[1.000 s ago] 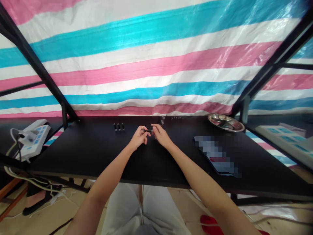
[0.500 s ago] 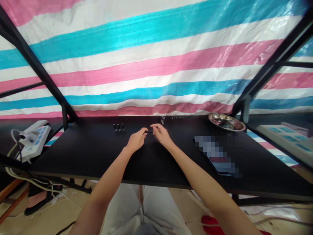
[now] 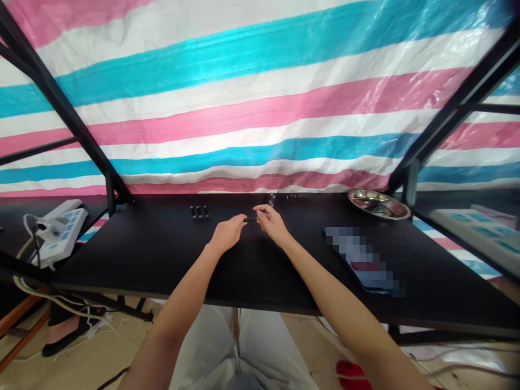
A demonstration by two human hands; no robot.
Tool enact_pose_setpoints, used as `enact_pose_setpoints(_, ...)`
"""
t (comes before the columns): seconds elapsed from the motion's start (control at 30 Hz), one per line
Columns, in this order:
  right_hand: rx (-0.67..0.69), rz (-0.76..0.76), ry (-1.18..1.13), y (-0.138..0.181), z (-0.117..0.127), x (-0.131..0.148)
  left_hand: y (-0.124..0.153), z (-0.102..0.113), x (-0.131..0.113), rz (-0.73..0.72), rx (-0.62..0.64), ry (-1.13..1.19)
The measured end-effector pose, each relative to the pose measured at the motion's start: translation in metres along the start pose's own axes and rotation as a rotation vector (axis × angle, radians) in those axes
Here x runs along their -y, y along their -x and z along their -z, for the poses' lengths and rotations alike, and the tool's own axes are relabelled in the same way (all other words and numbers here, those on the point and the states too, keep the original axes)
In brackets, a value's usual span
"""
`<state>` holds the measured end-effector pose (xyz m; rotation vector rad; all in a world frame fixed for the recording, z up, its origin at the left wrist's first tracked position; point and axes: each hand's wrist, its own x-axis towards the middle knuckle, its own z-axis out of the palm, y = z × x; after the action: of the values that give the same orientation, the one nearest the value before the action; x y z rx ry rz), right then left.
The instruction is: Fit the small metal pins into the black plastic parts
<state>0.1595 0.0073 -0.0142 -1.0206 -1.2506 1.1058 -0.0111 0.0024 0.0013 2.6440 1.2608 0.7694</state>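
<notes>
Above the middle of the black table, a thin black rod-like piece (image 3: 251, 219) spans the gap between my two hands. My left hand (image 3: 228, 234) pinches its left end with thumb and fingers. At its right end, the fingers of my right hand (image 3: 271, 223) are closed on it; the fingertips partly hide that end. What exactly the piece is, I cannot make out. Left of my hands, three short black cylinders (image 3: 199, 212) with pale ends stand in a row. Just behind my right hand lie small clear pieces (image 3: 272, 199), too small to name.
The black table (image 3: 134, 260) has more tiny shiny bits (image 3: 296, 196) along its back edge. A round metal divided plate (image 3: 379, 205) sits at back right, and a blurred flat object (image 3: 361, 262) lies in front of it. Power strips (image 3: 60, 233) flank the table; a striped sheet (image 3: 244, 124) hangs behind.
The view has shifted slightly. My hands stay at the same spot with the black piece between them; the right fingers are bent a little differently around its end.
</notes>
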Motion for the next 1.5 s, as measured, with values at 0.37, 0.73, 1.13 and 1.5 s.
enact_pose_setpoints(0.37, -0.039, -0.004, 0.015, -0.001, -0.002, -0.001, -0.005, -0.014, 0.005, 0.167, -0.014, 0.45)
enact_pose_setpoints(0.73, -0.072, 0.016, 0.091, -0.002, 0.004, -0.001, -0.007, -0.013, 0.001, 0.285, -0.002, 0.796)
enact_pose_setpoints(1.13, -0.033, 0.173, 0.186, -0.002, 0.011, -0.001, -0.006, -0.022, 0.009, 0.34, 0.053, 0.839)
enact_pose_setpoints(1.5, 0.118, 0.087, 0.321, 0.004, 0.005, 0.0, -0.006, -0.019, 0.006, 0.318, -0.032, 0.845)
